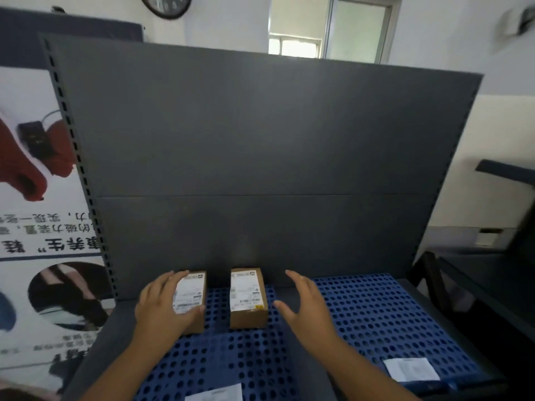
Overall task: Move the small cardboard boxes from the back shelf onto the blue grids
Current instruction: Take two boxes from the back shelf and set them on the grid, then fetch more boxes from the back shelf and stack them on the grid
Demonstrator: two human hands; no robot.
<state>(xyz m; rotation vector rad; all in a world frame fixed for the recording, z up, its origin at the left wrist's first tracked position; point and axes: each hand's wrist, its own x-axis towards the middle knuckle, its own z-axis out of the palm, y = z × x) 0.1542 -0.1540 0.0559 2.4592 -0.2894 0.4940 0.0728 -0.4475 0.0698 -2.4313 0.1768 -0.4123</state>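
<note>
Both sets of fingers forward over the shelf. Left hand (162,308) wrapped round the left box (197,286): fingers (173,277) over its far top edge, thumb against its near right corner, gripping. Right hand (307,308) spread wide, fingers straight, holding nothing, just beside the right box (248,296); touching or not, cannot tell.

Both small cardboard boxes flat on the left blue grid (231,357), labels up, side by side with a gap between, close to the grey back panel (246,154). Right blue grid (376,314) apart across a grey strip, carrying a white paper slip (411,369) near its front corner.

Second white slip (215,393) at the left grid's near edge, cut off by the frame. Left part of the left box hidden under the hand. Label print too small to read. Poster (34,198) at far left partly hidden behind the panel's slotted post; clock (166,4) cut off at the top.
</note>
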